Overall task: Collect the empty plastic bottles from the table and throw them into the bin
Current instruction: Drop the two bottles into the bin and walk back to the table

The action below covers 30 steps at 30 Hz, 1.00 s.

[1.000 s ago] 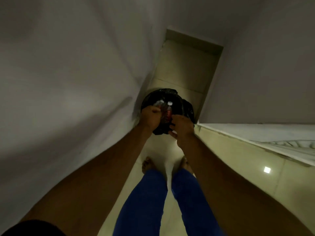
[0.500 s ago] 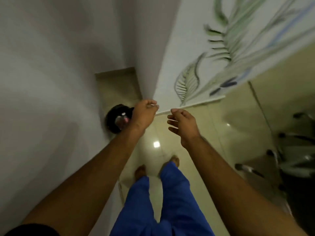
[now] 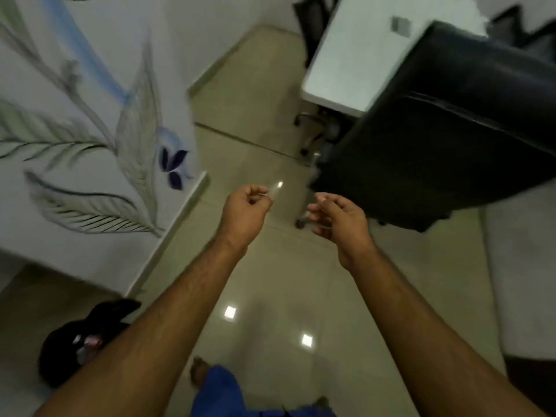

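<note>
The bin (image 3: 60, 344), lined with a black bag, stands on the floor at the lower left beside the wall. Plastic bottles (image 3: 87, 344) with a red label lie inside it. My left arm partly covers the bin's right side. My left hand (image 3: 245, 210) is held out over the floor with its fingers loosely curled and nothing in it. My right hand (image 3: 341, 216) is beside it, fingers apart and empty. Both hands are well away from the bin. The white table (image 3: 346, 64) is ahead at the upper right; no bottle shows on its visible part.
A wall with a painted leaf mural (image 3: 90, 130) runs along the left. A black office chair (image 3: 445, 130) stands close ahead on the right, its wheeled base by my right hand. Glossy beige floor tiles (image 3: 270, 296) lie between. My blue trouser legs show at the bottom.
Both hands let go of the bottle over the bin and drew back empty. My view has swung right, so the bin has slid to the lower left and the chair and table came into view.
</note>
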Motion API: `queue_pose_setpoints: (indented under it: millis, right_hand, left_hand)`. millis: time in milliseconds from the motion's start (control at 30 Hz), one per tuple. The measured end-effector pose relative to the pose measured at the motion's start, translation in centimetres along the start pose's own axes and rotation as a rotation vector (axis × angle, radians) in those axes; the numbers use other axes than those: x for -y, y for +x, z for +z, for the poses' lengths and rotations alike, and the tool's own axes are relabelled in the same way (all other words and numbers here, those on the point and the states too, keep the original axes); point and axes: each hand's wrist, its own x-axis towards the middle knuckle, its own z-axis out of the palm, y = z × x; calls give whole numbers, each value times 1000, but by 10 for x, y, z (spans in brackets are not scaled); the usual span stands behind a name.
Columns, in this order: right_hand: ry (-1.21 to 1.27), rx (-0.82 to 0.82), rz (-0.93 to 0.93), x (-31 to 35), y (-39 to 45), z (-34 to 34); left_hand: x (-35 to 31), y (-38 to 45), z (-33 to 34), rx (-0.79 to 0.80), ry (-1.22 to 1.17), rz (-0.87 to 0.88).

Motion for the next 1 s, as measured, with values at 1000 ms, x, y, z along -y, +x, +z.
queue_pose_setpoints:
  millis: [1000]
  right_hand:
    - [257,-588,0,27,166,-745]
  left_hand:
    - [-108,-46,830,628,182,171]
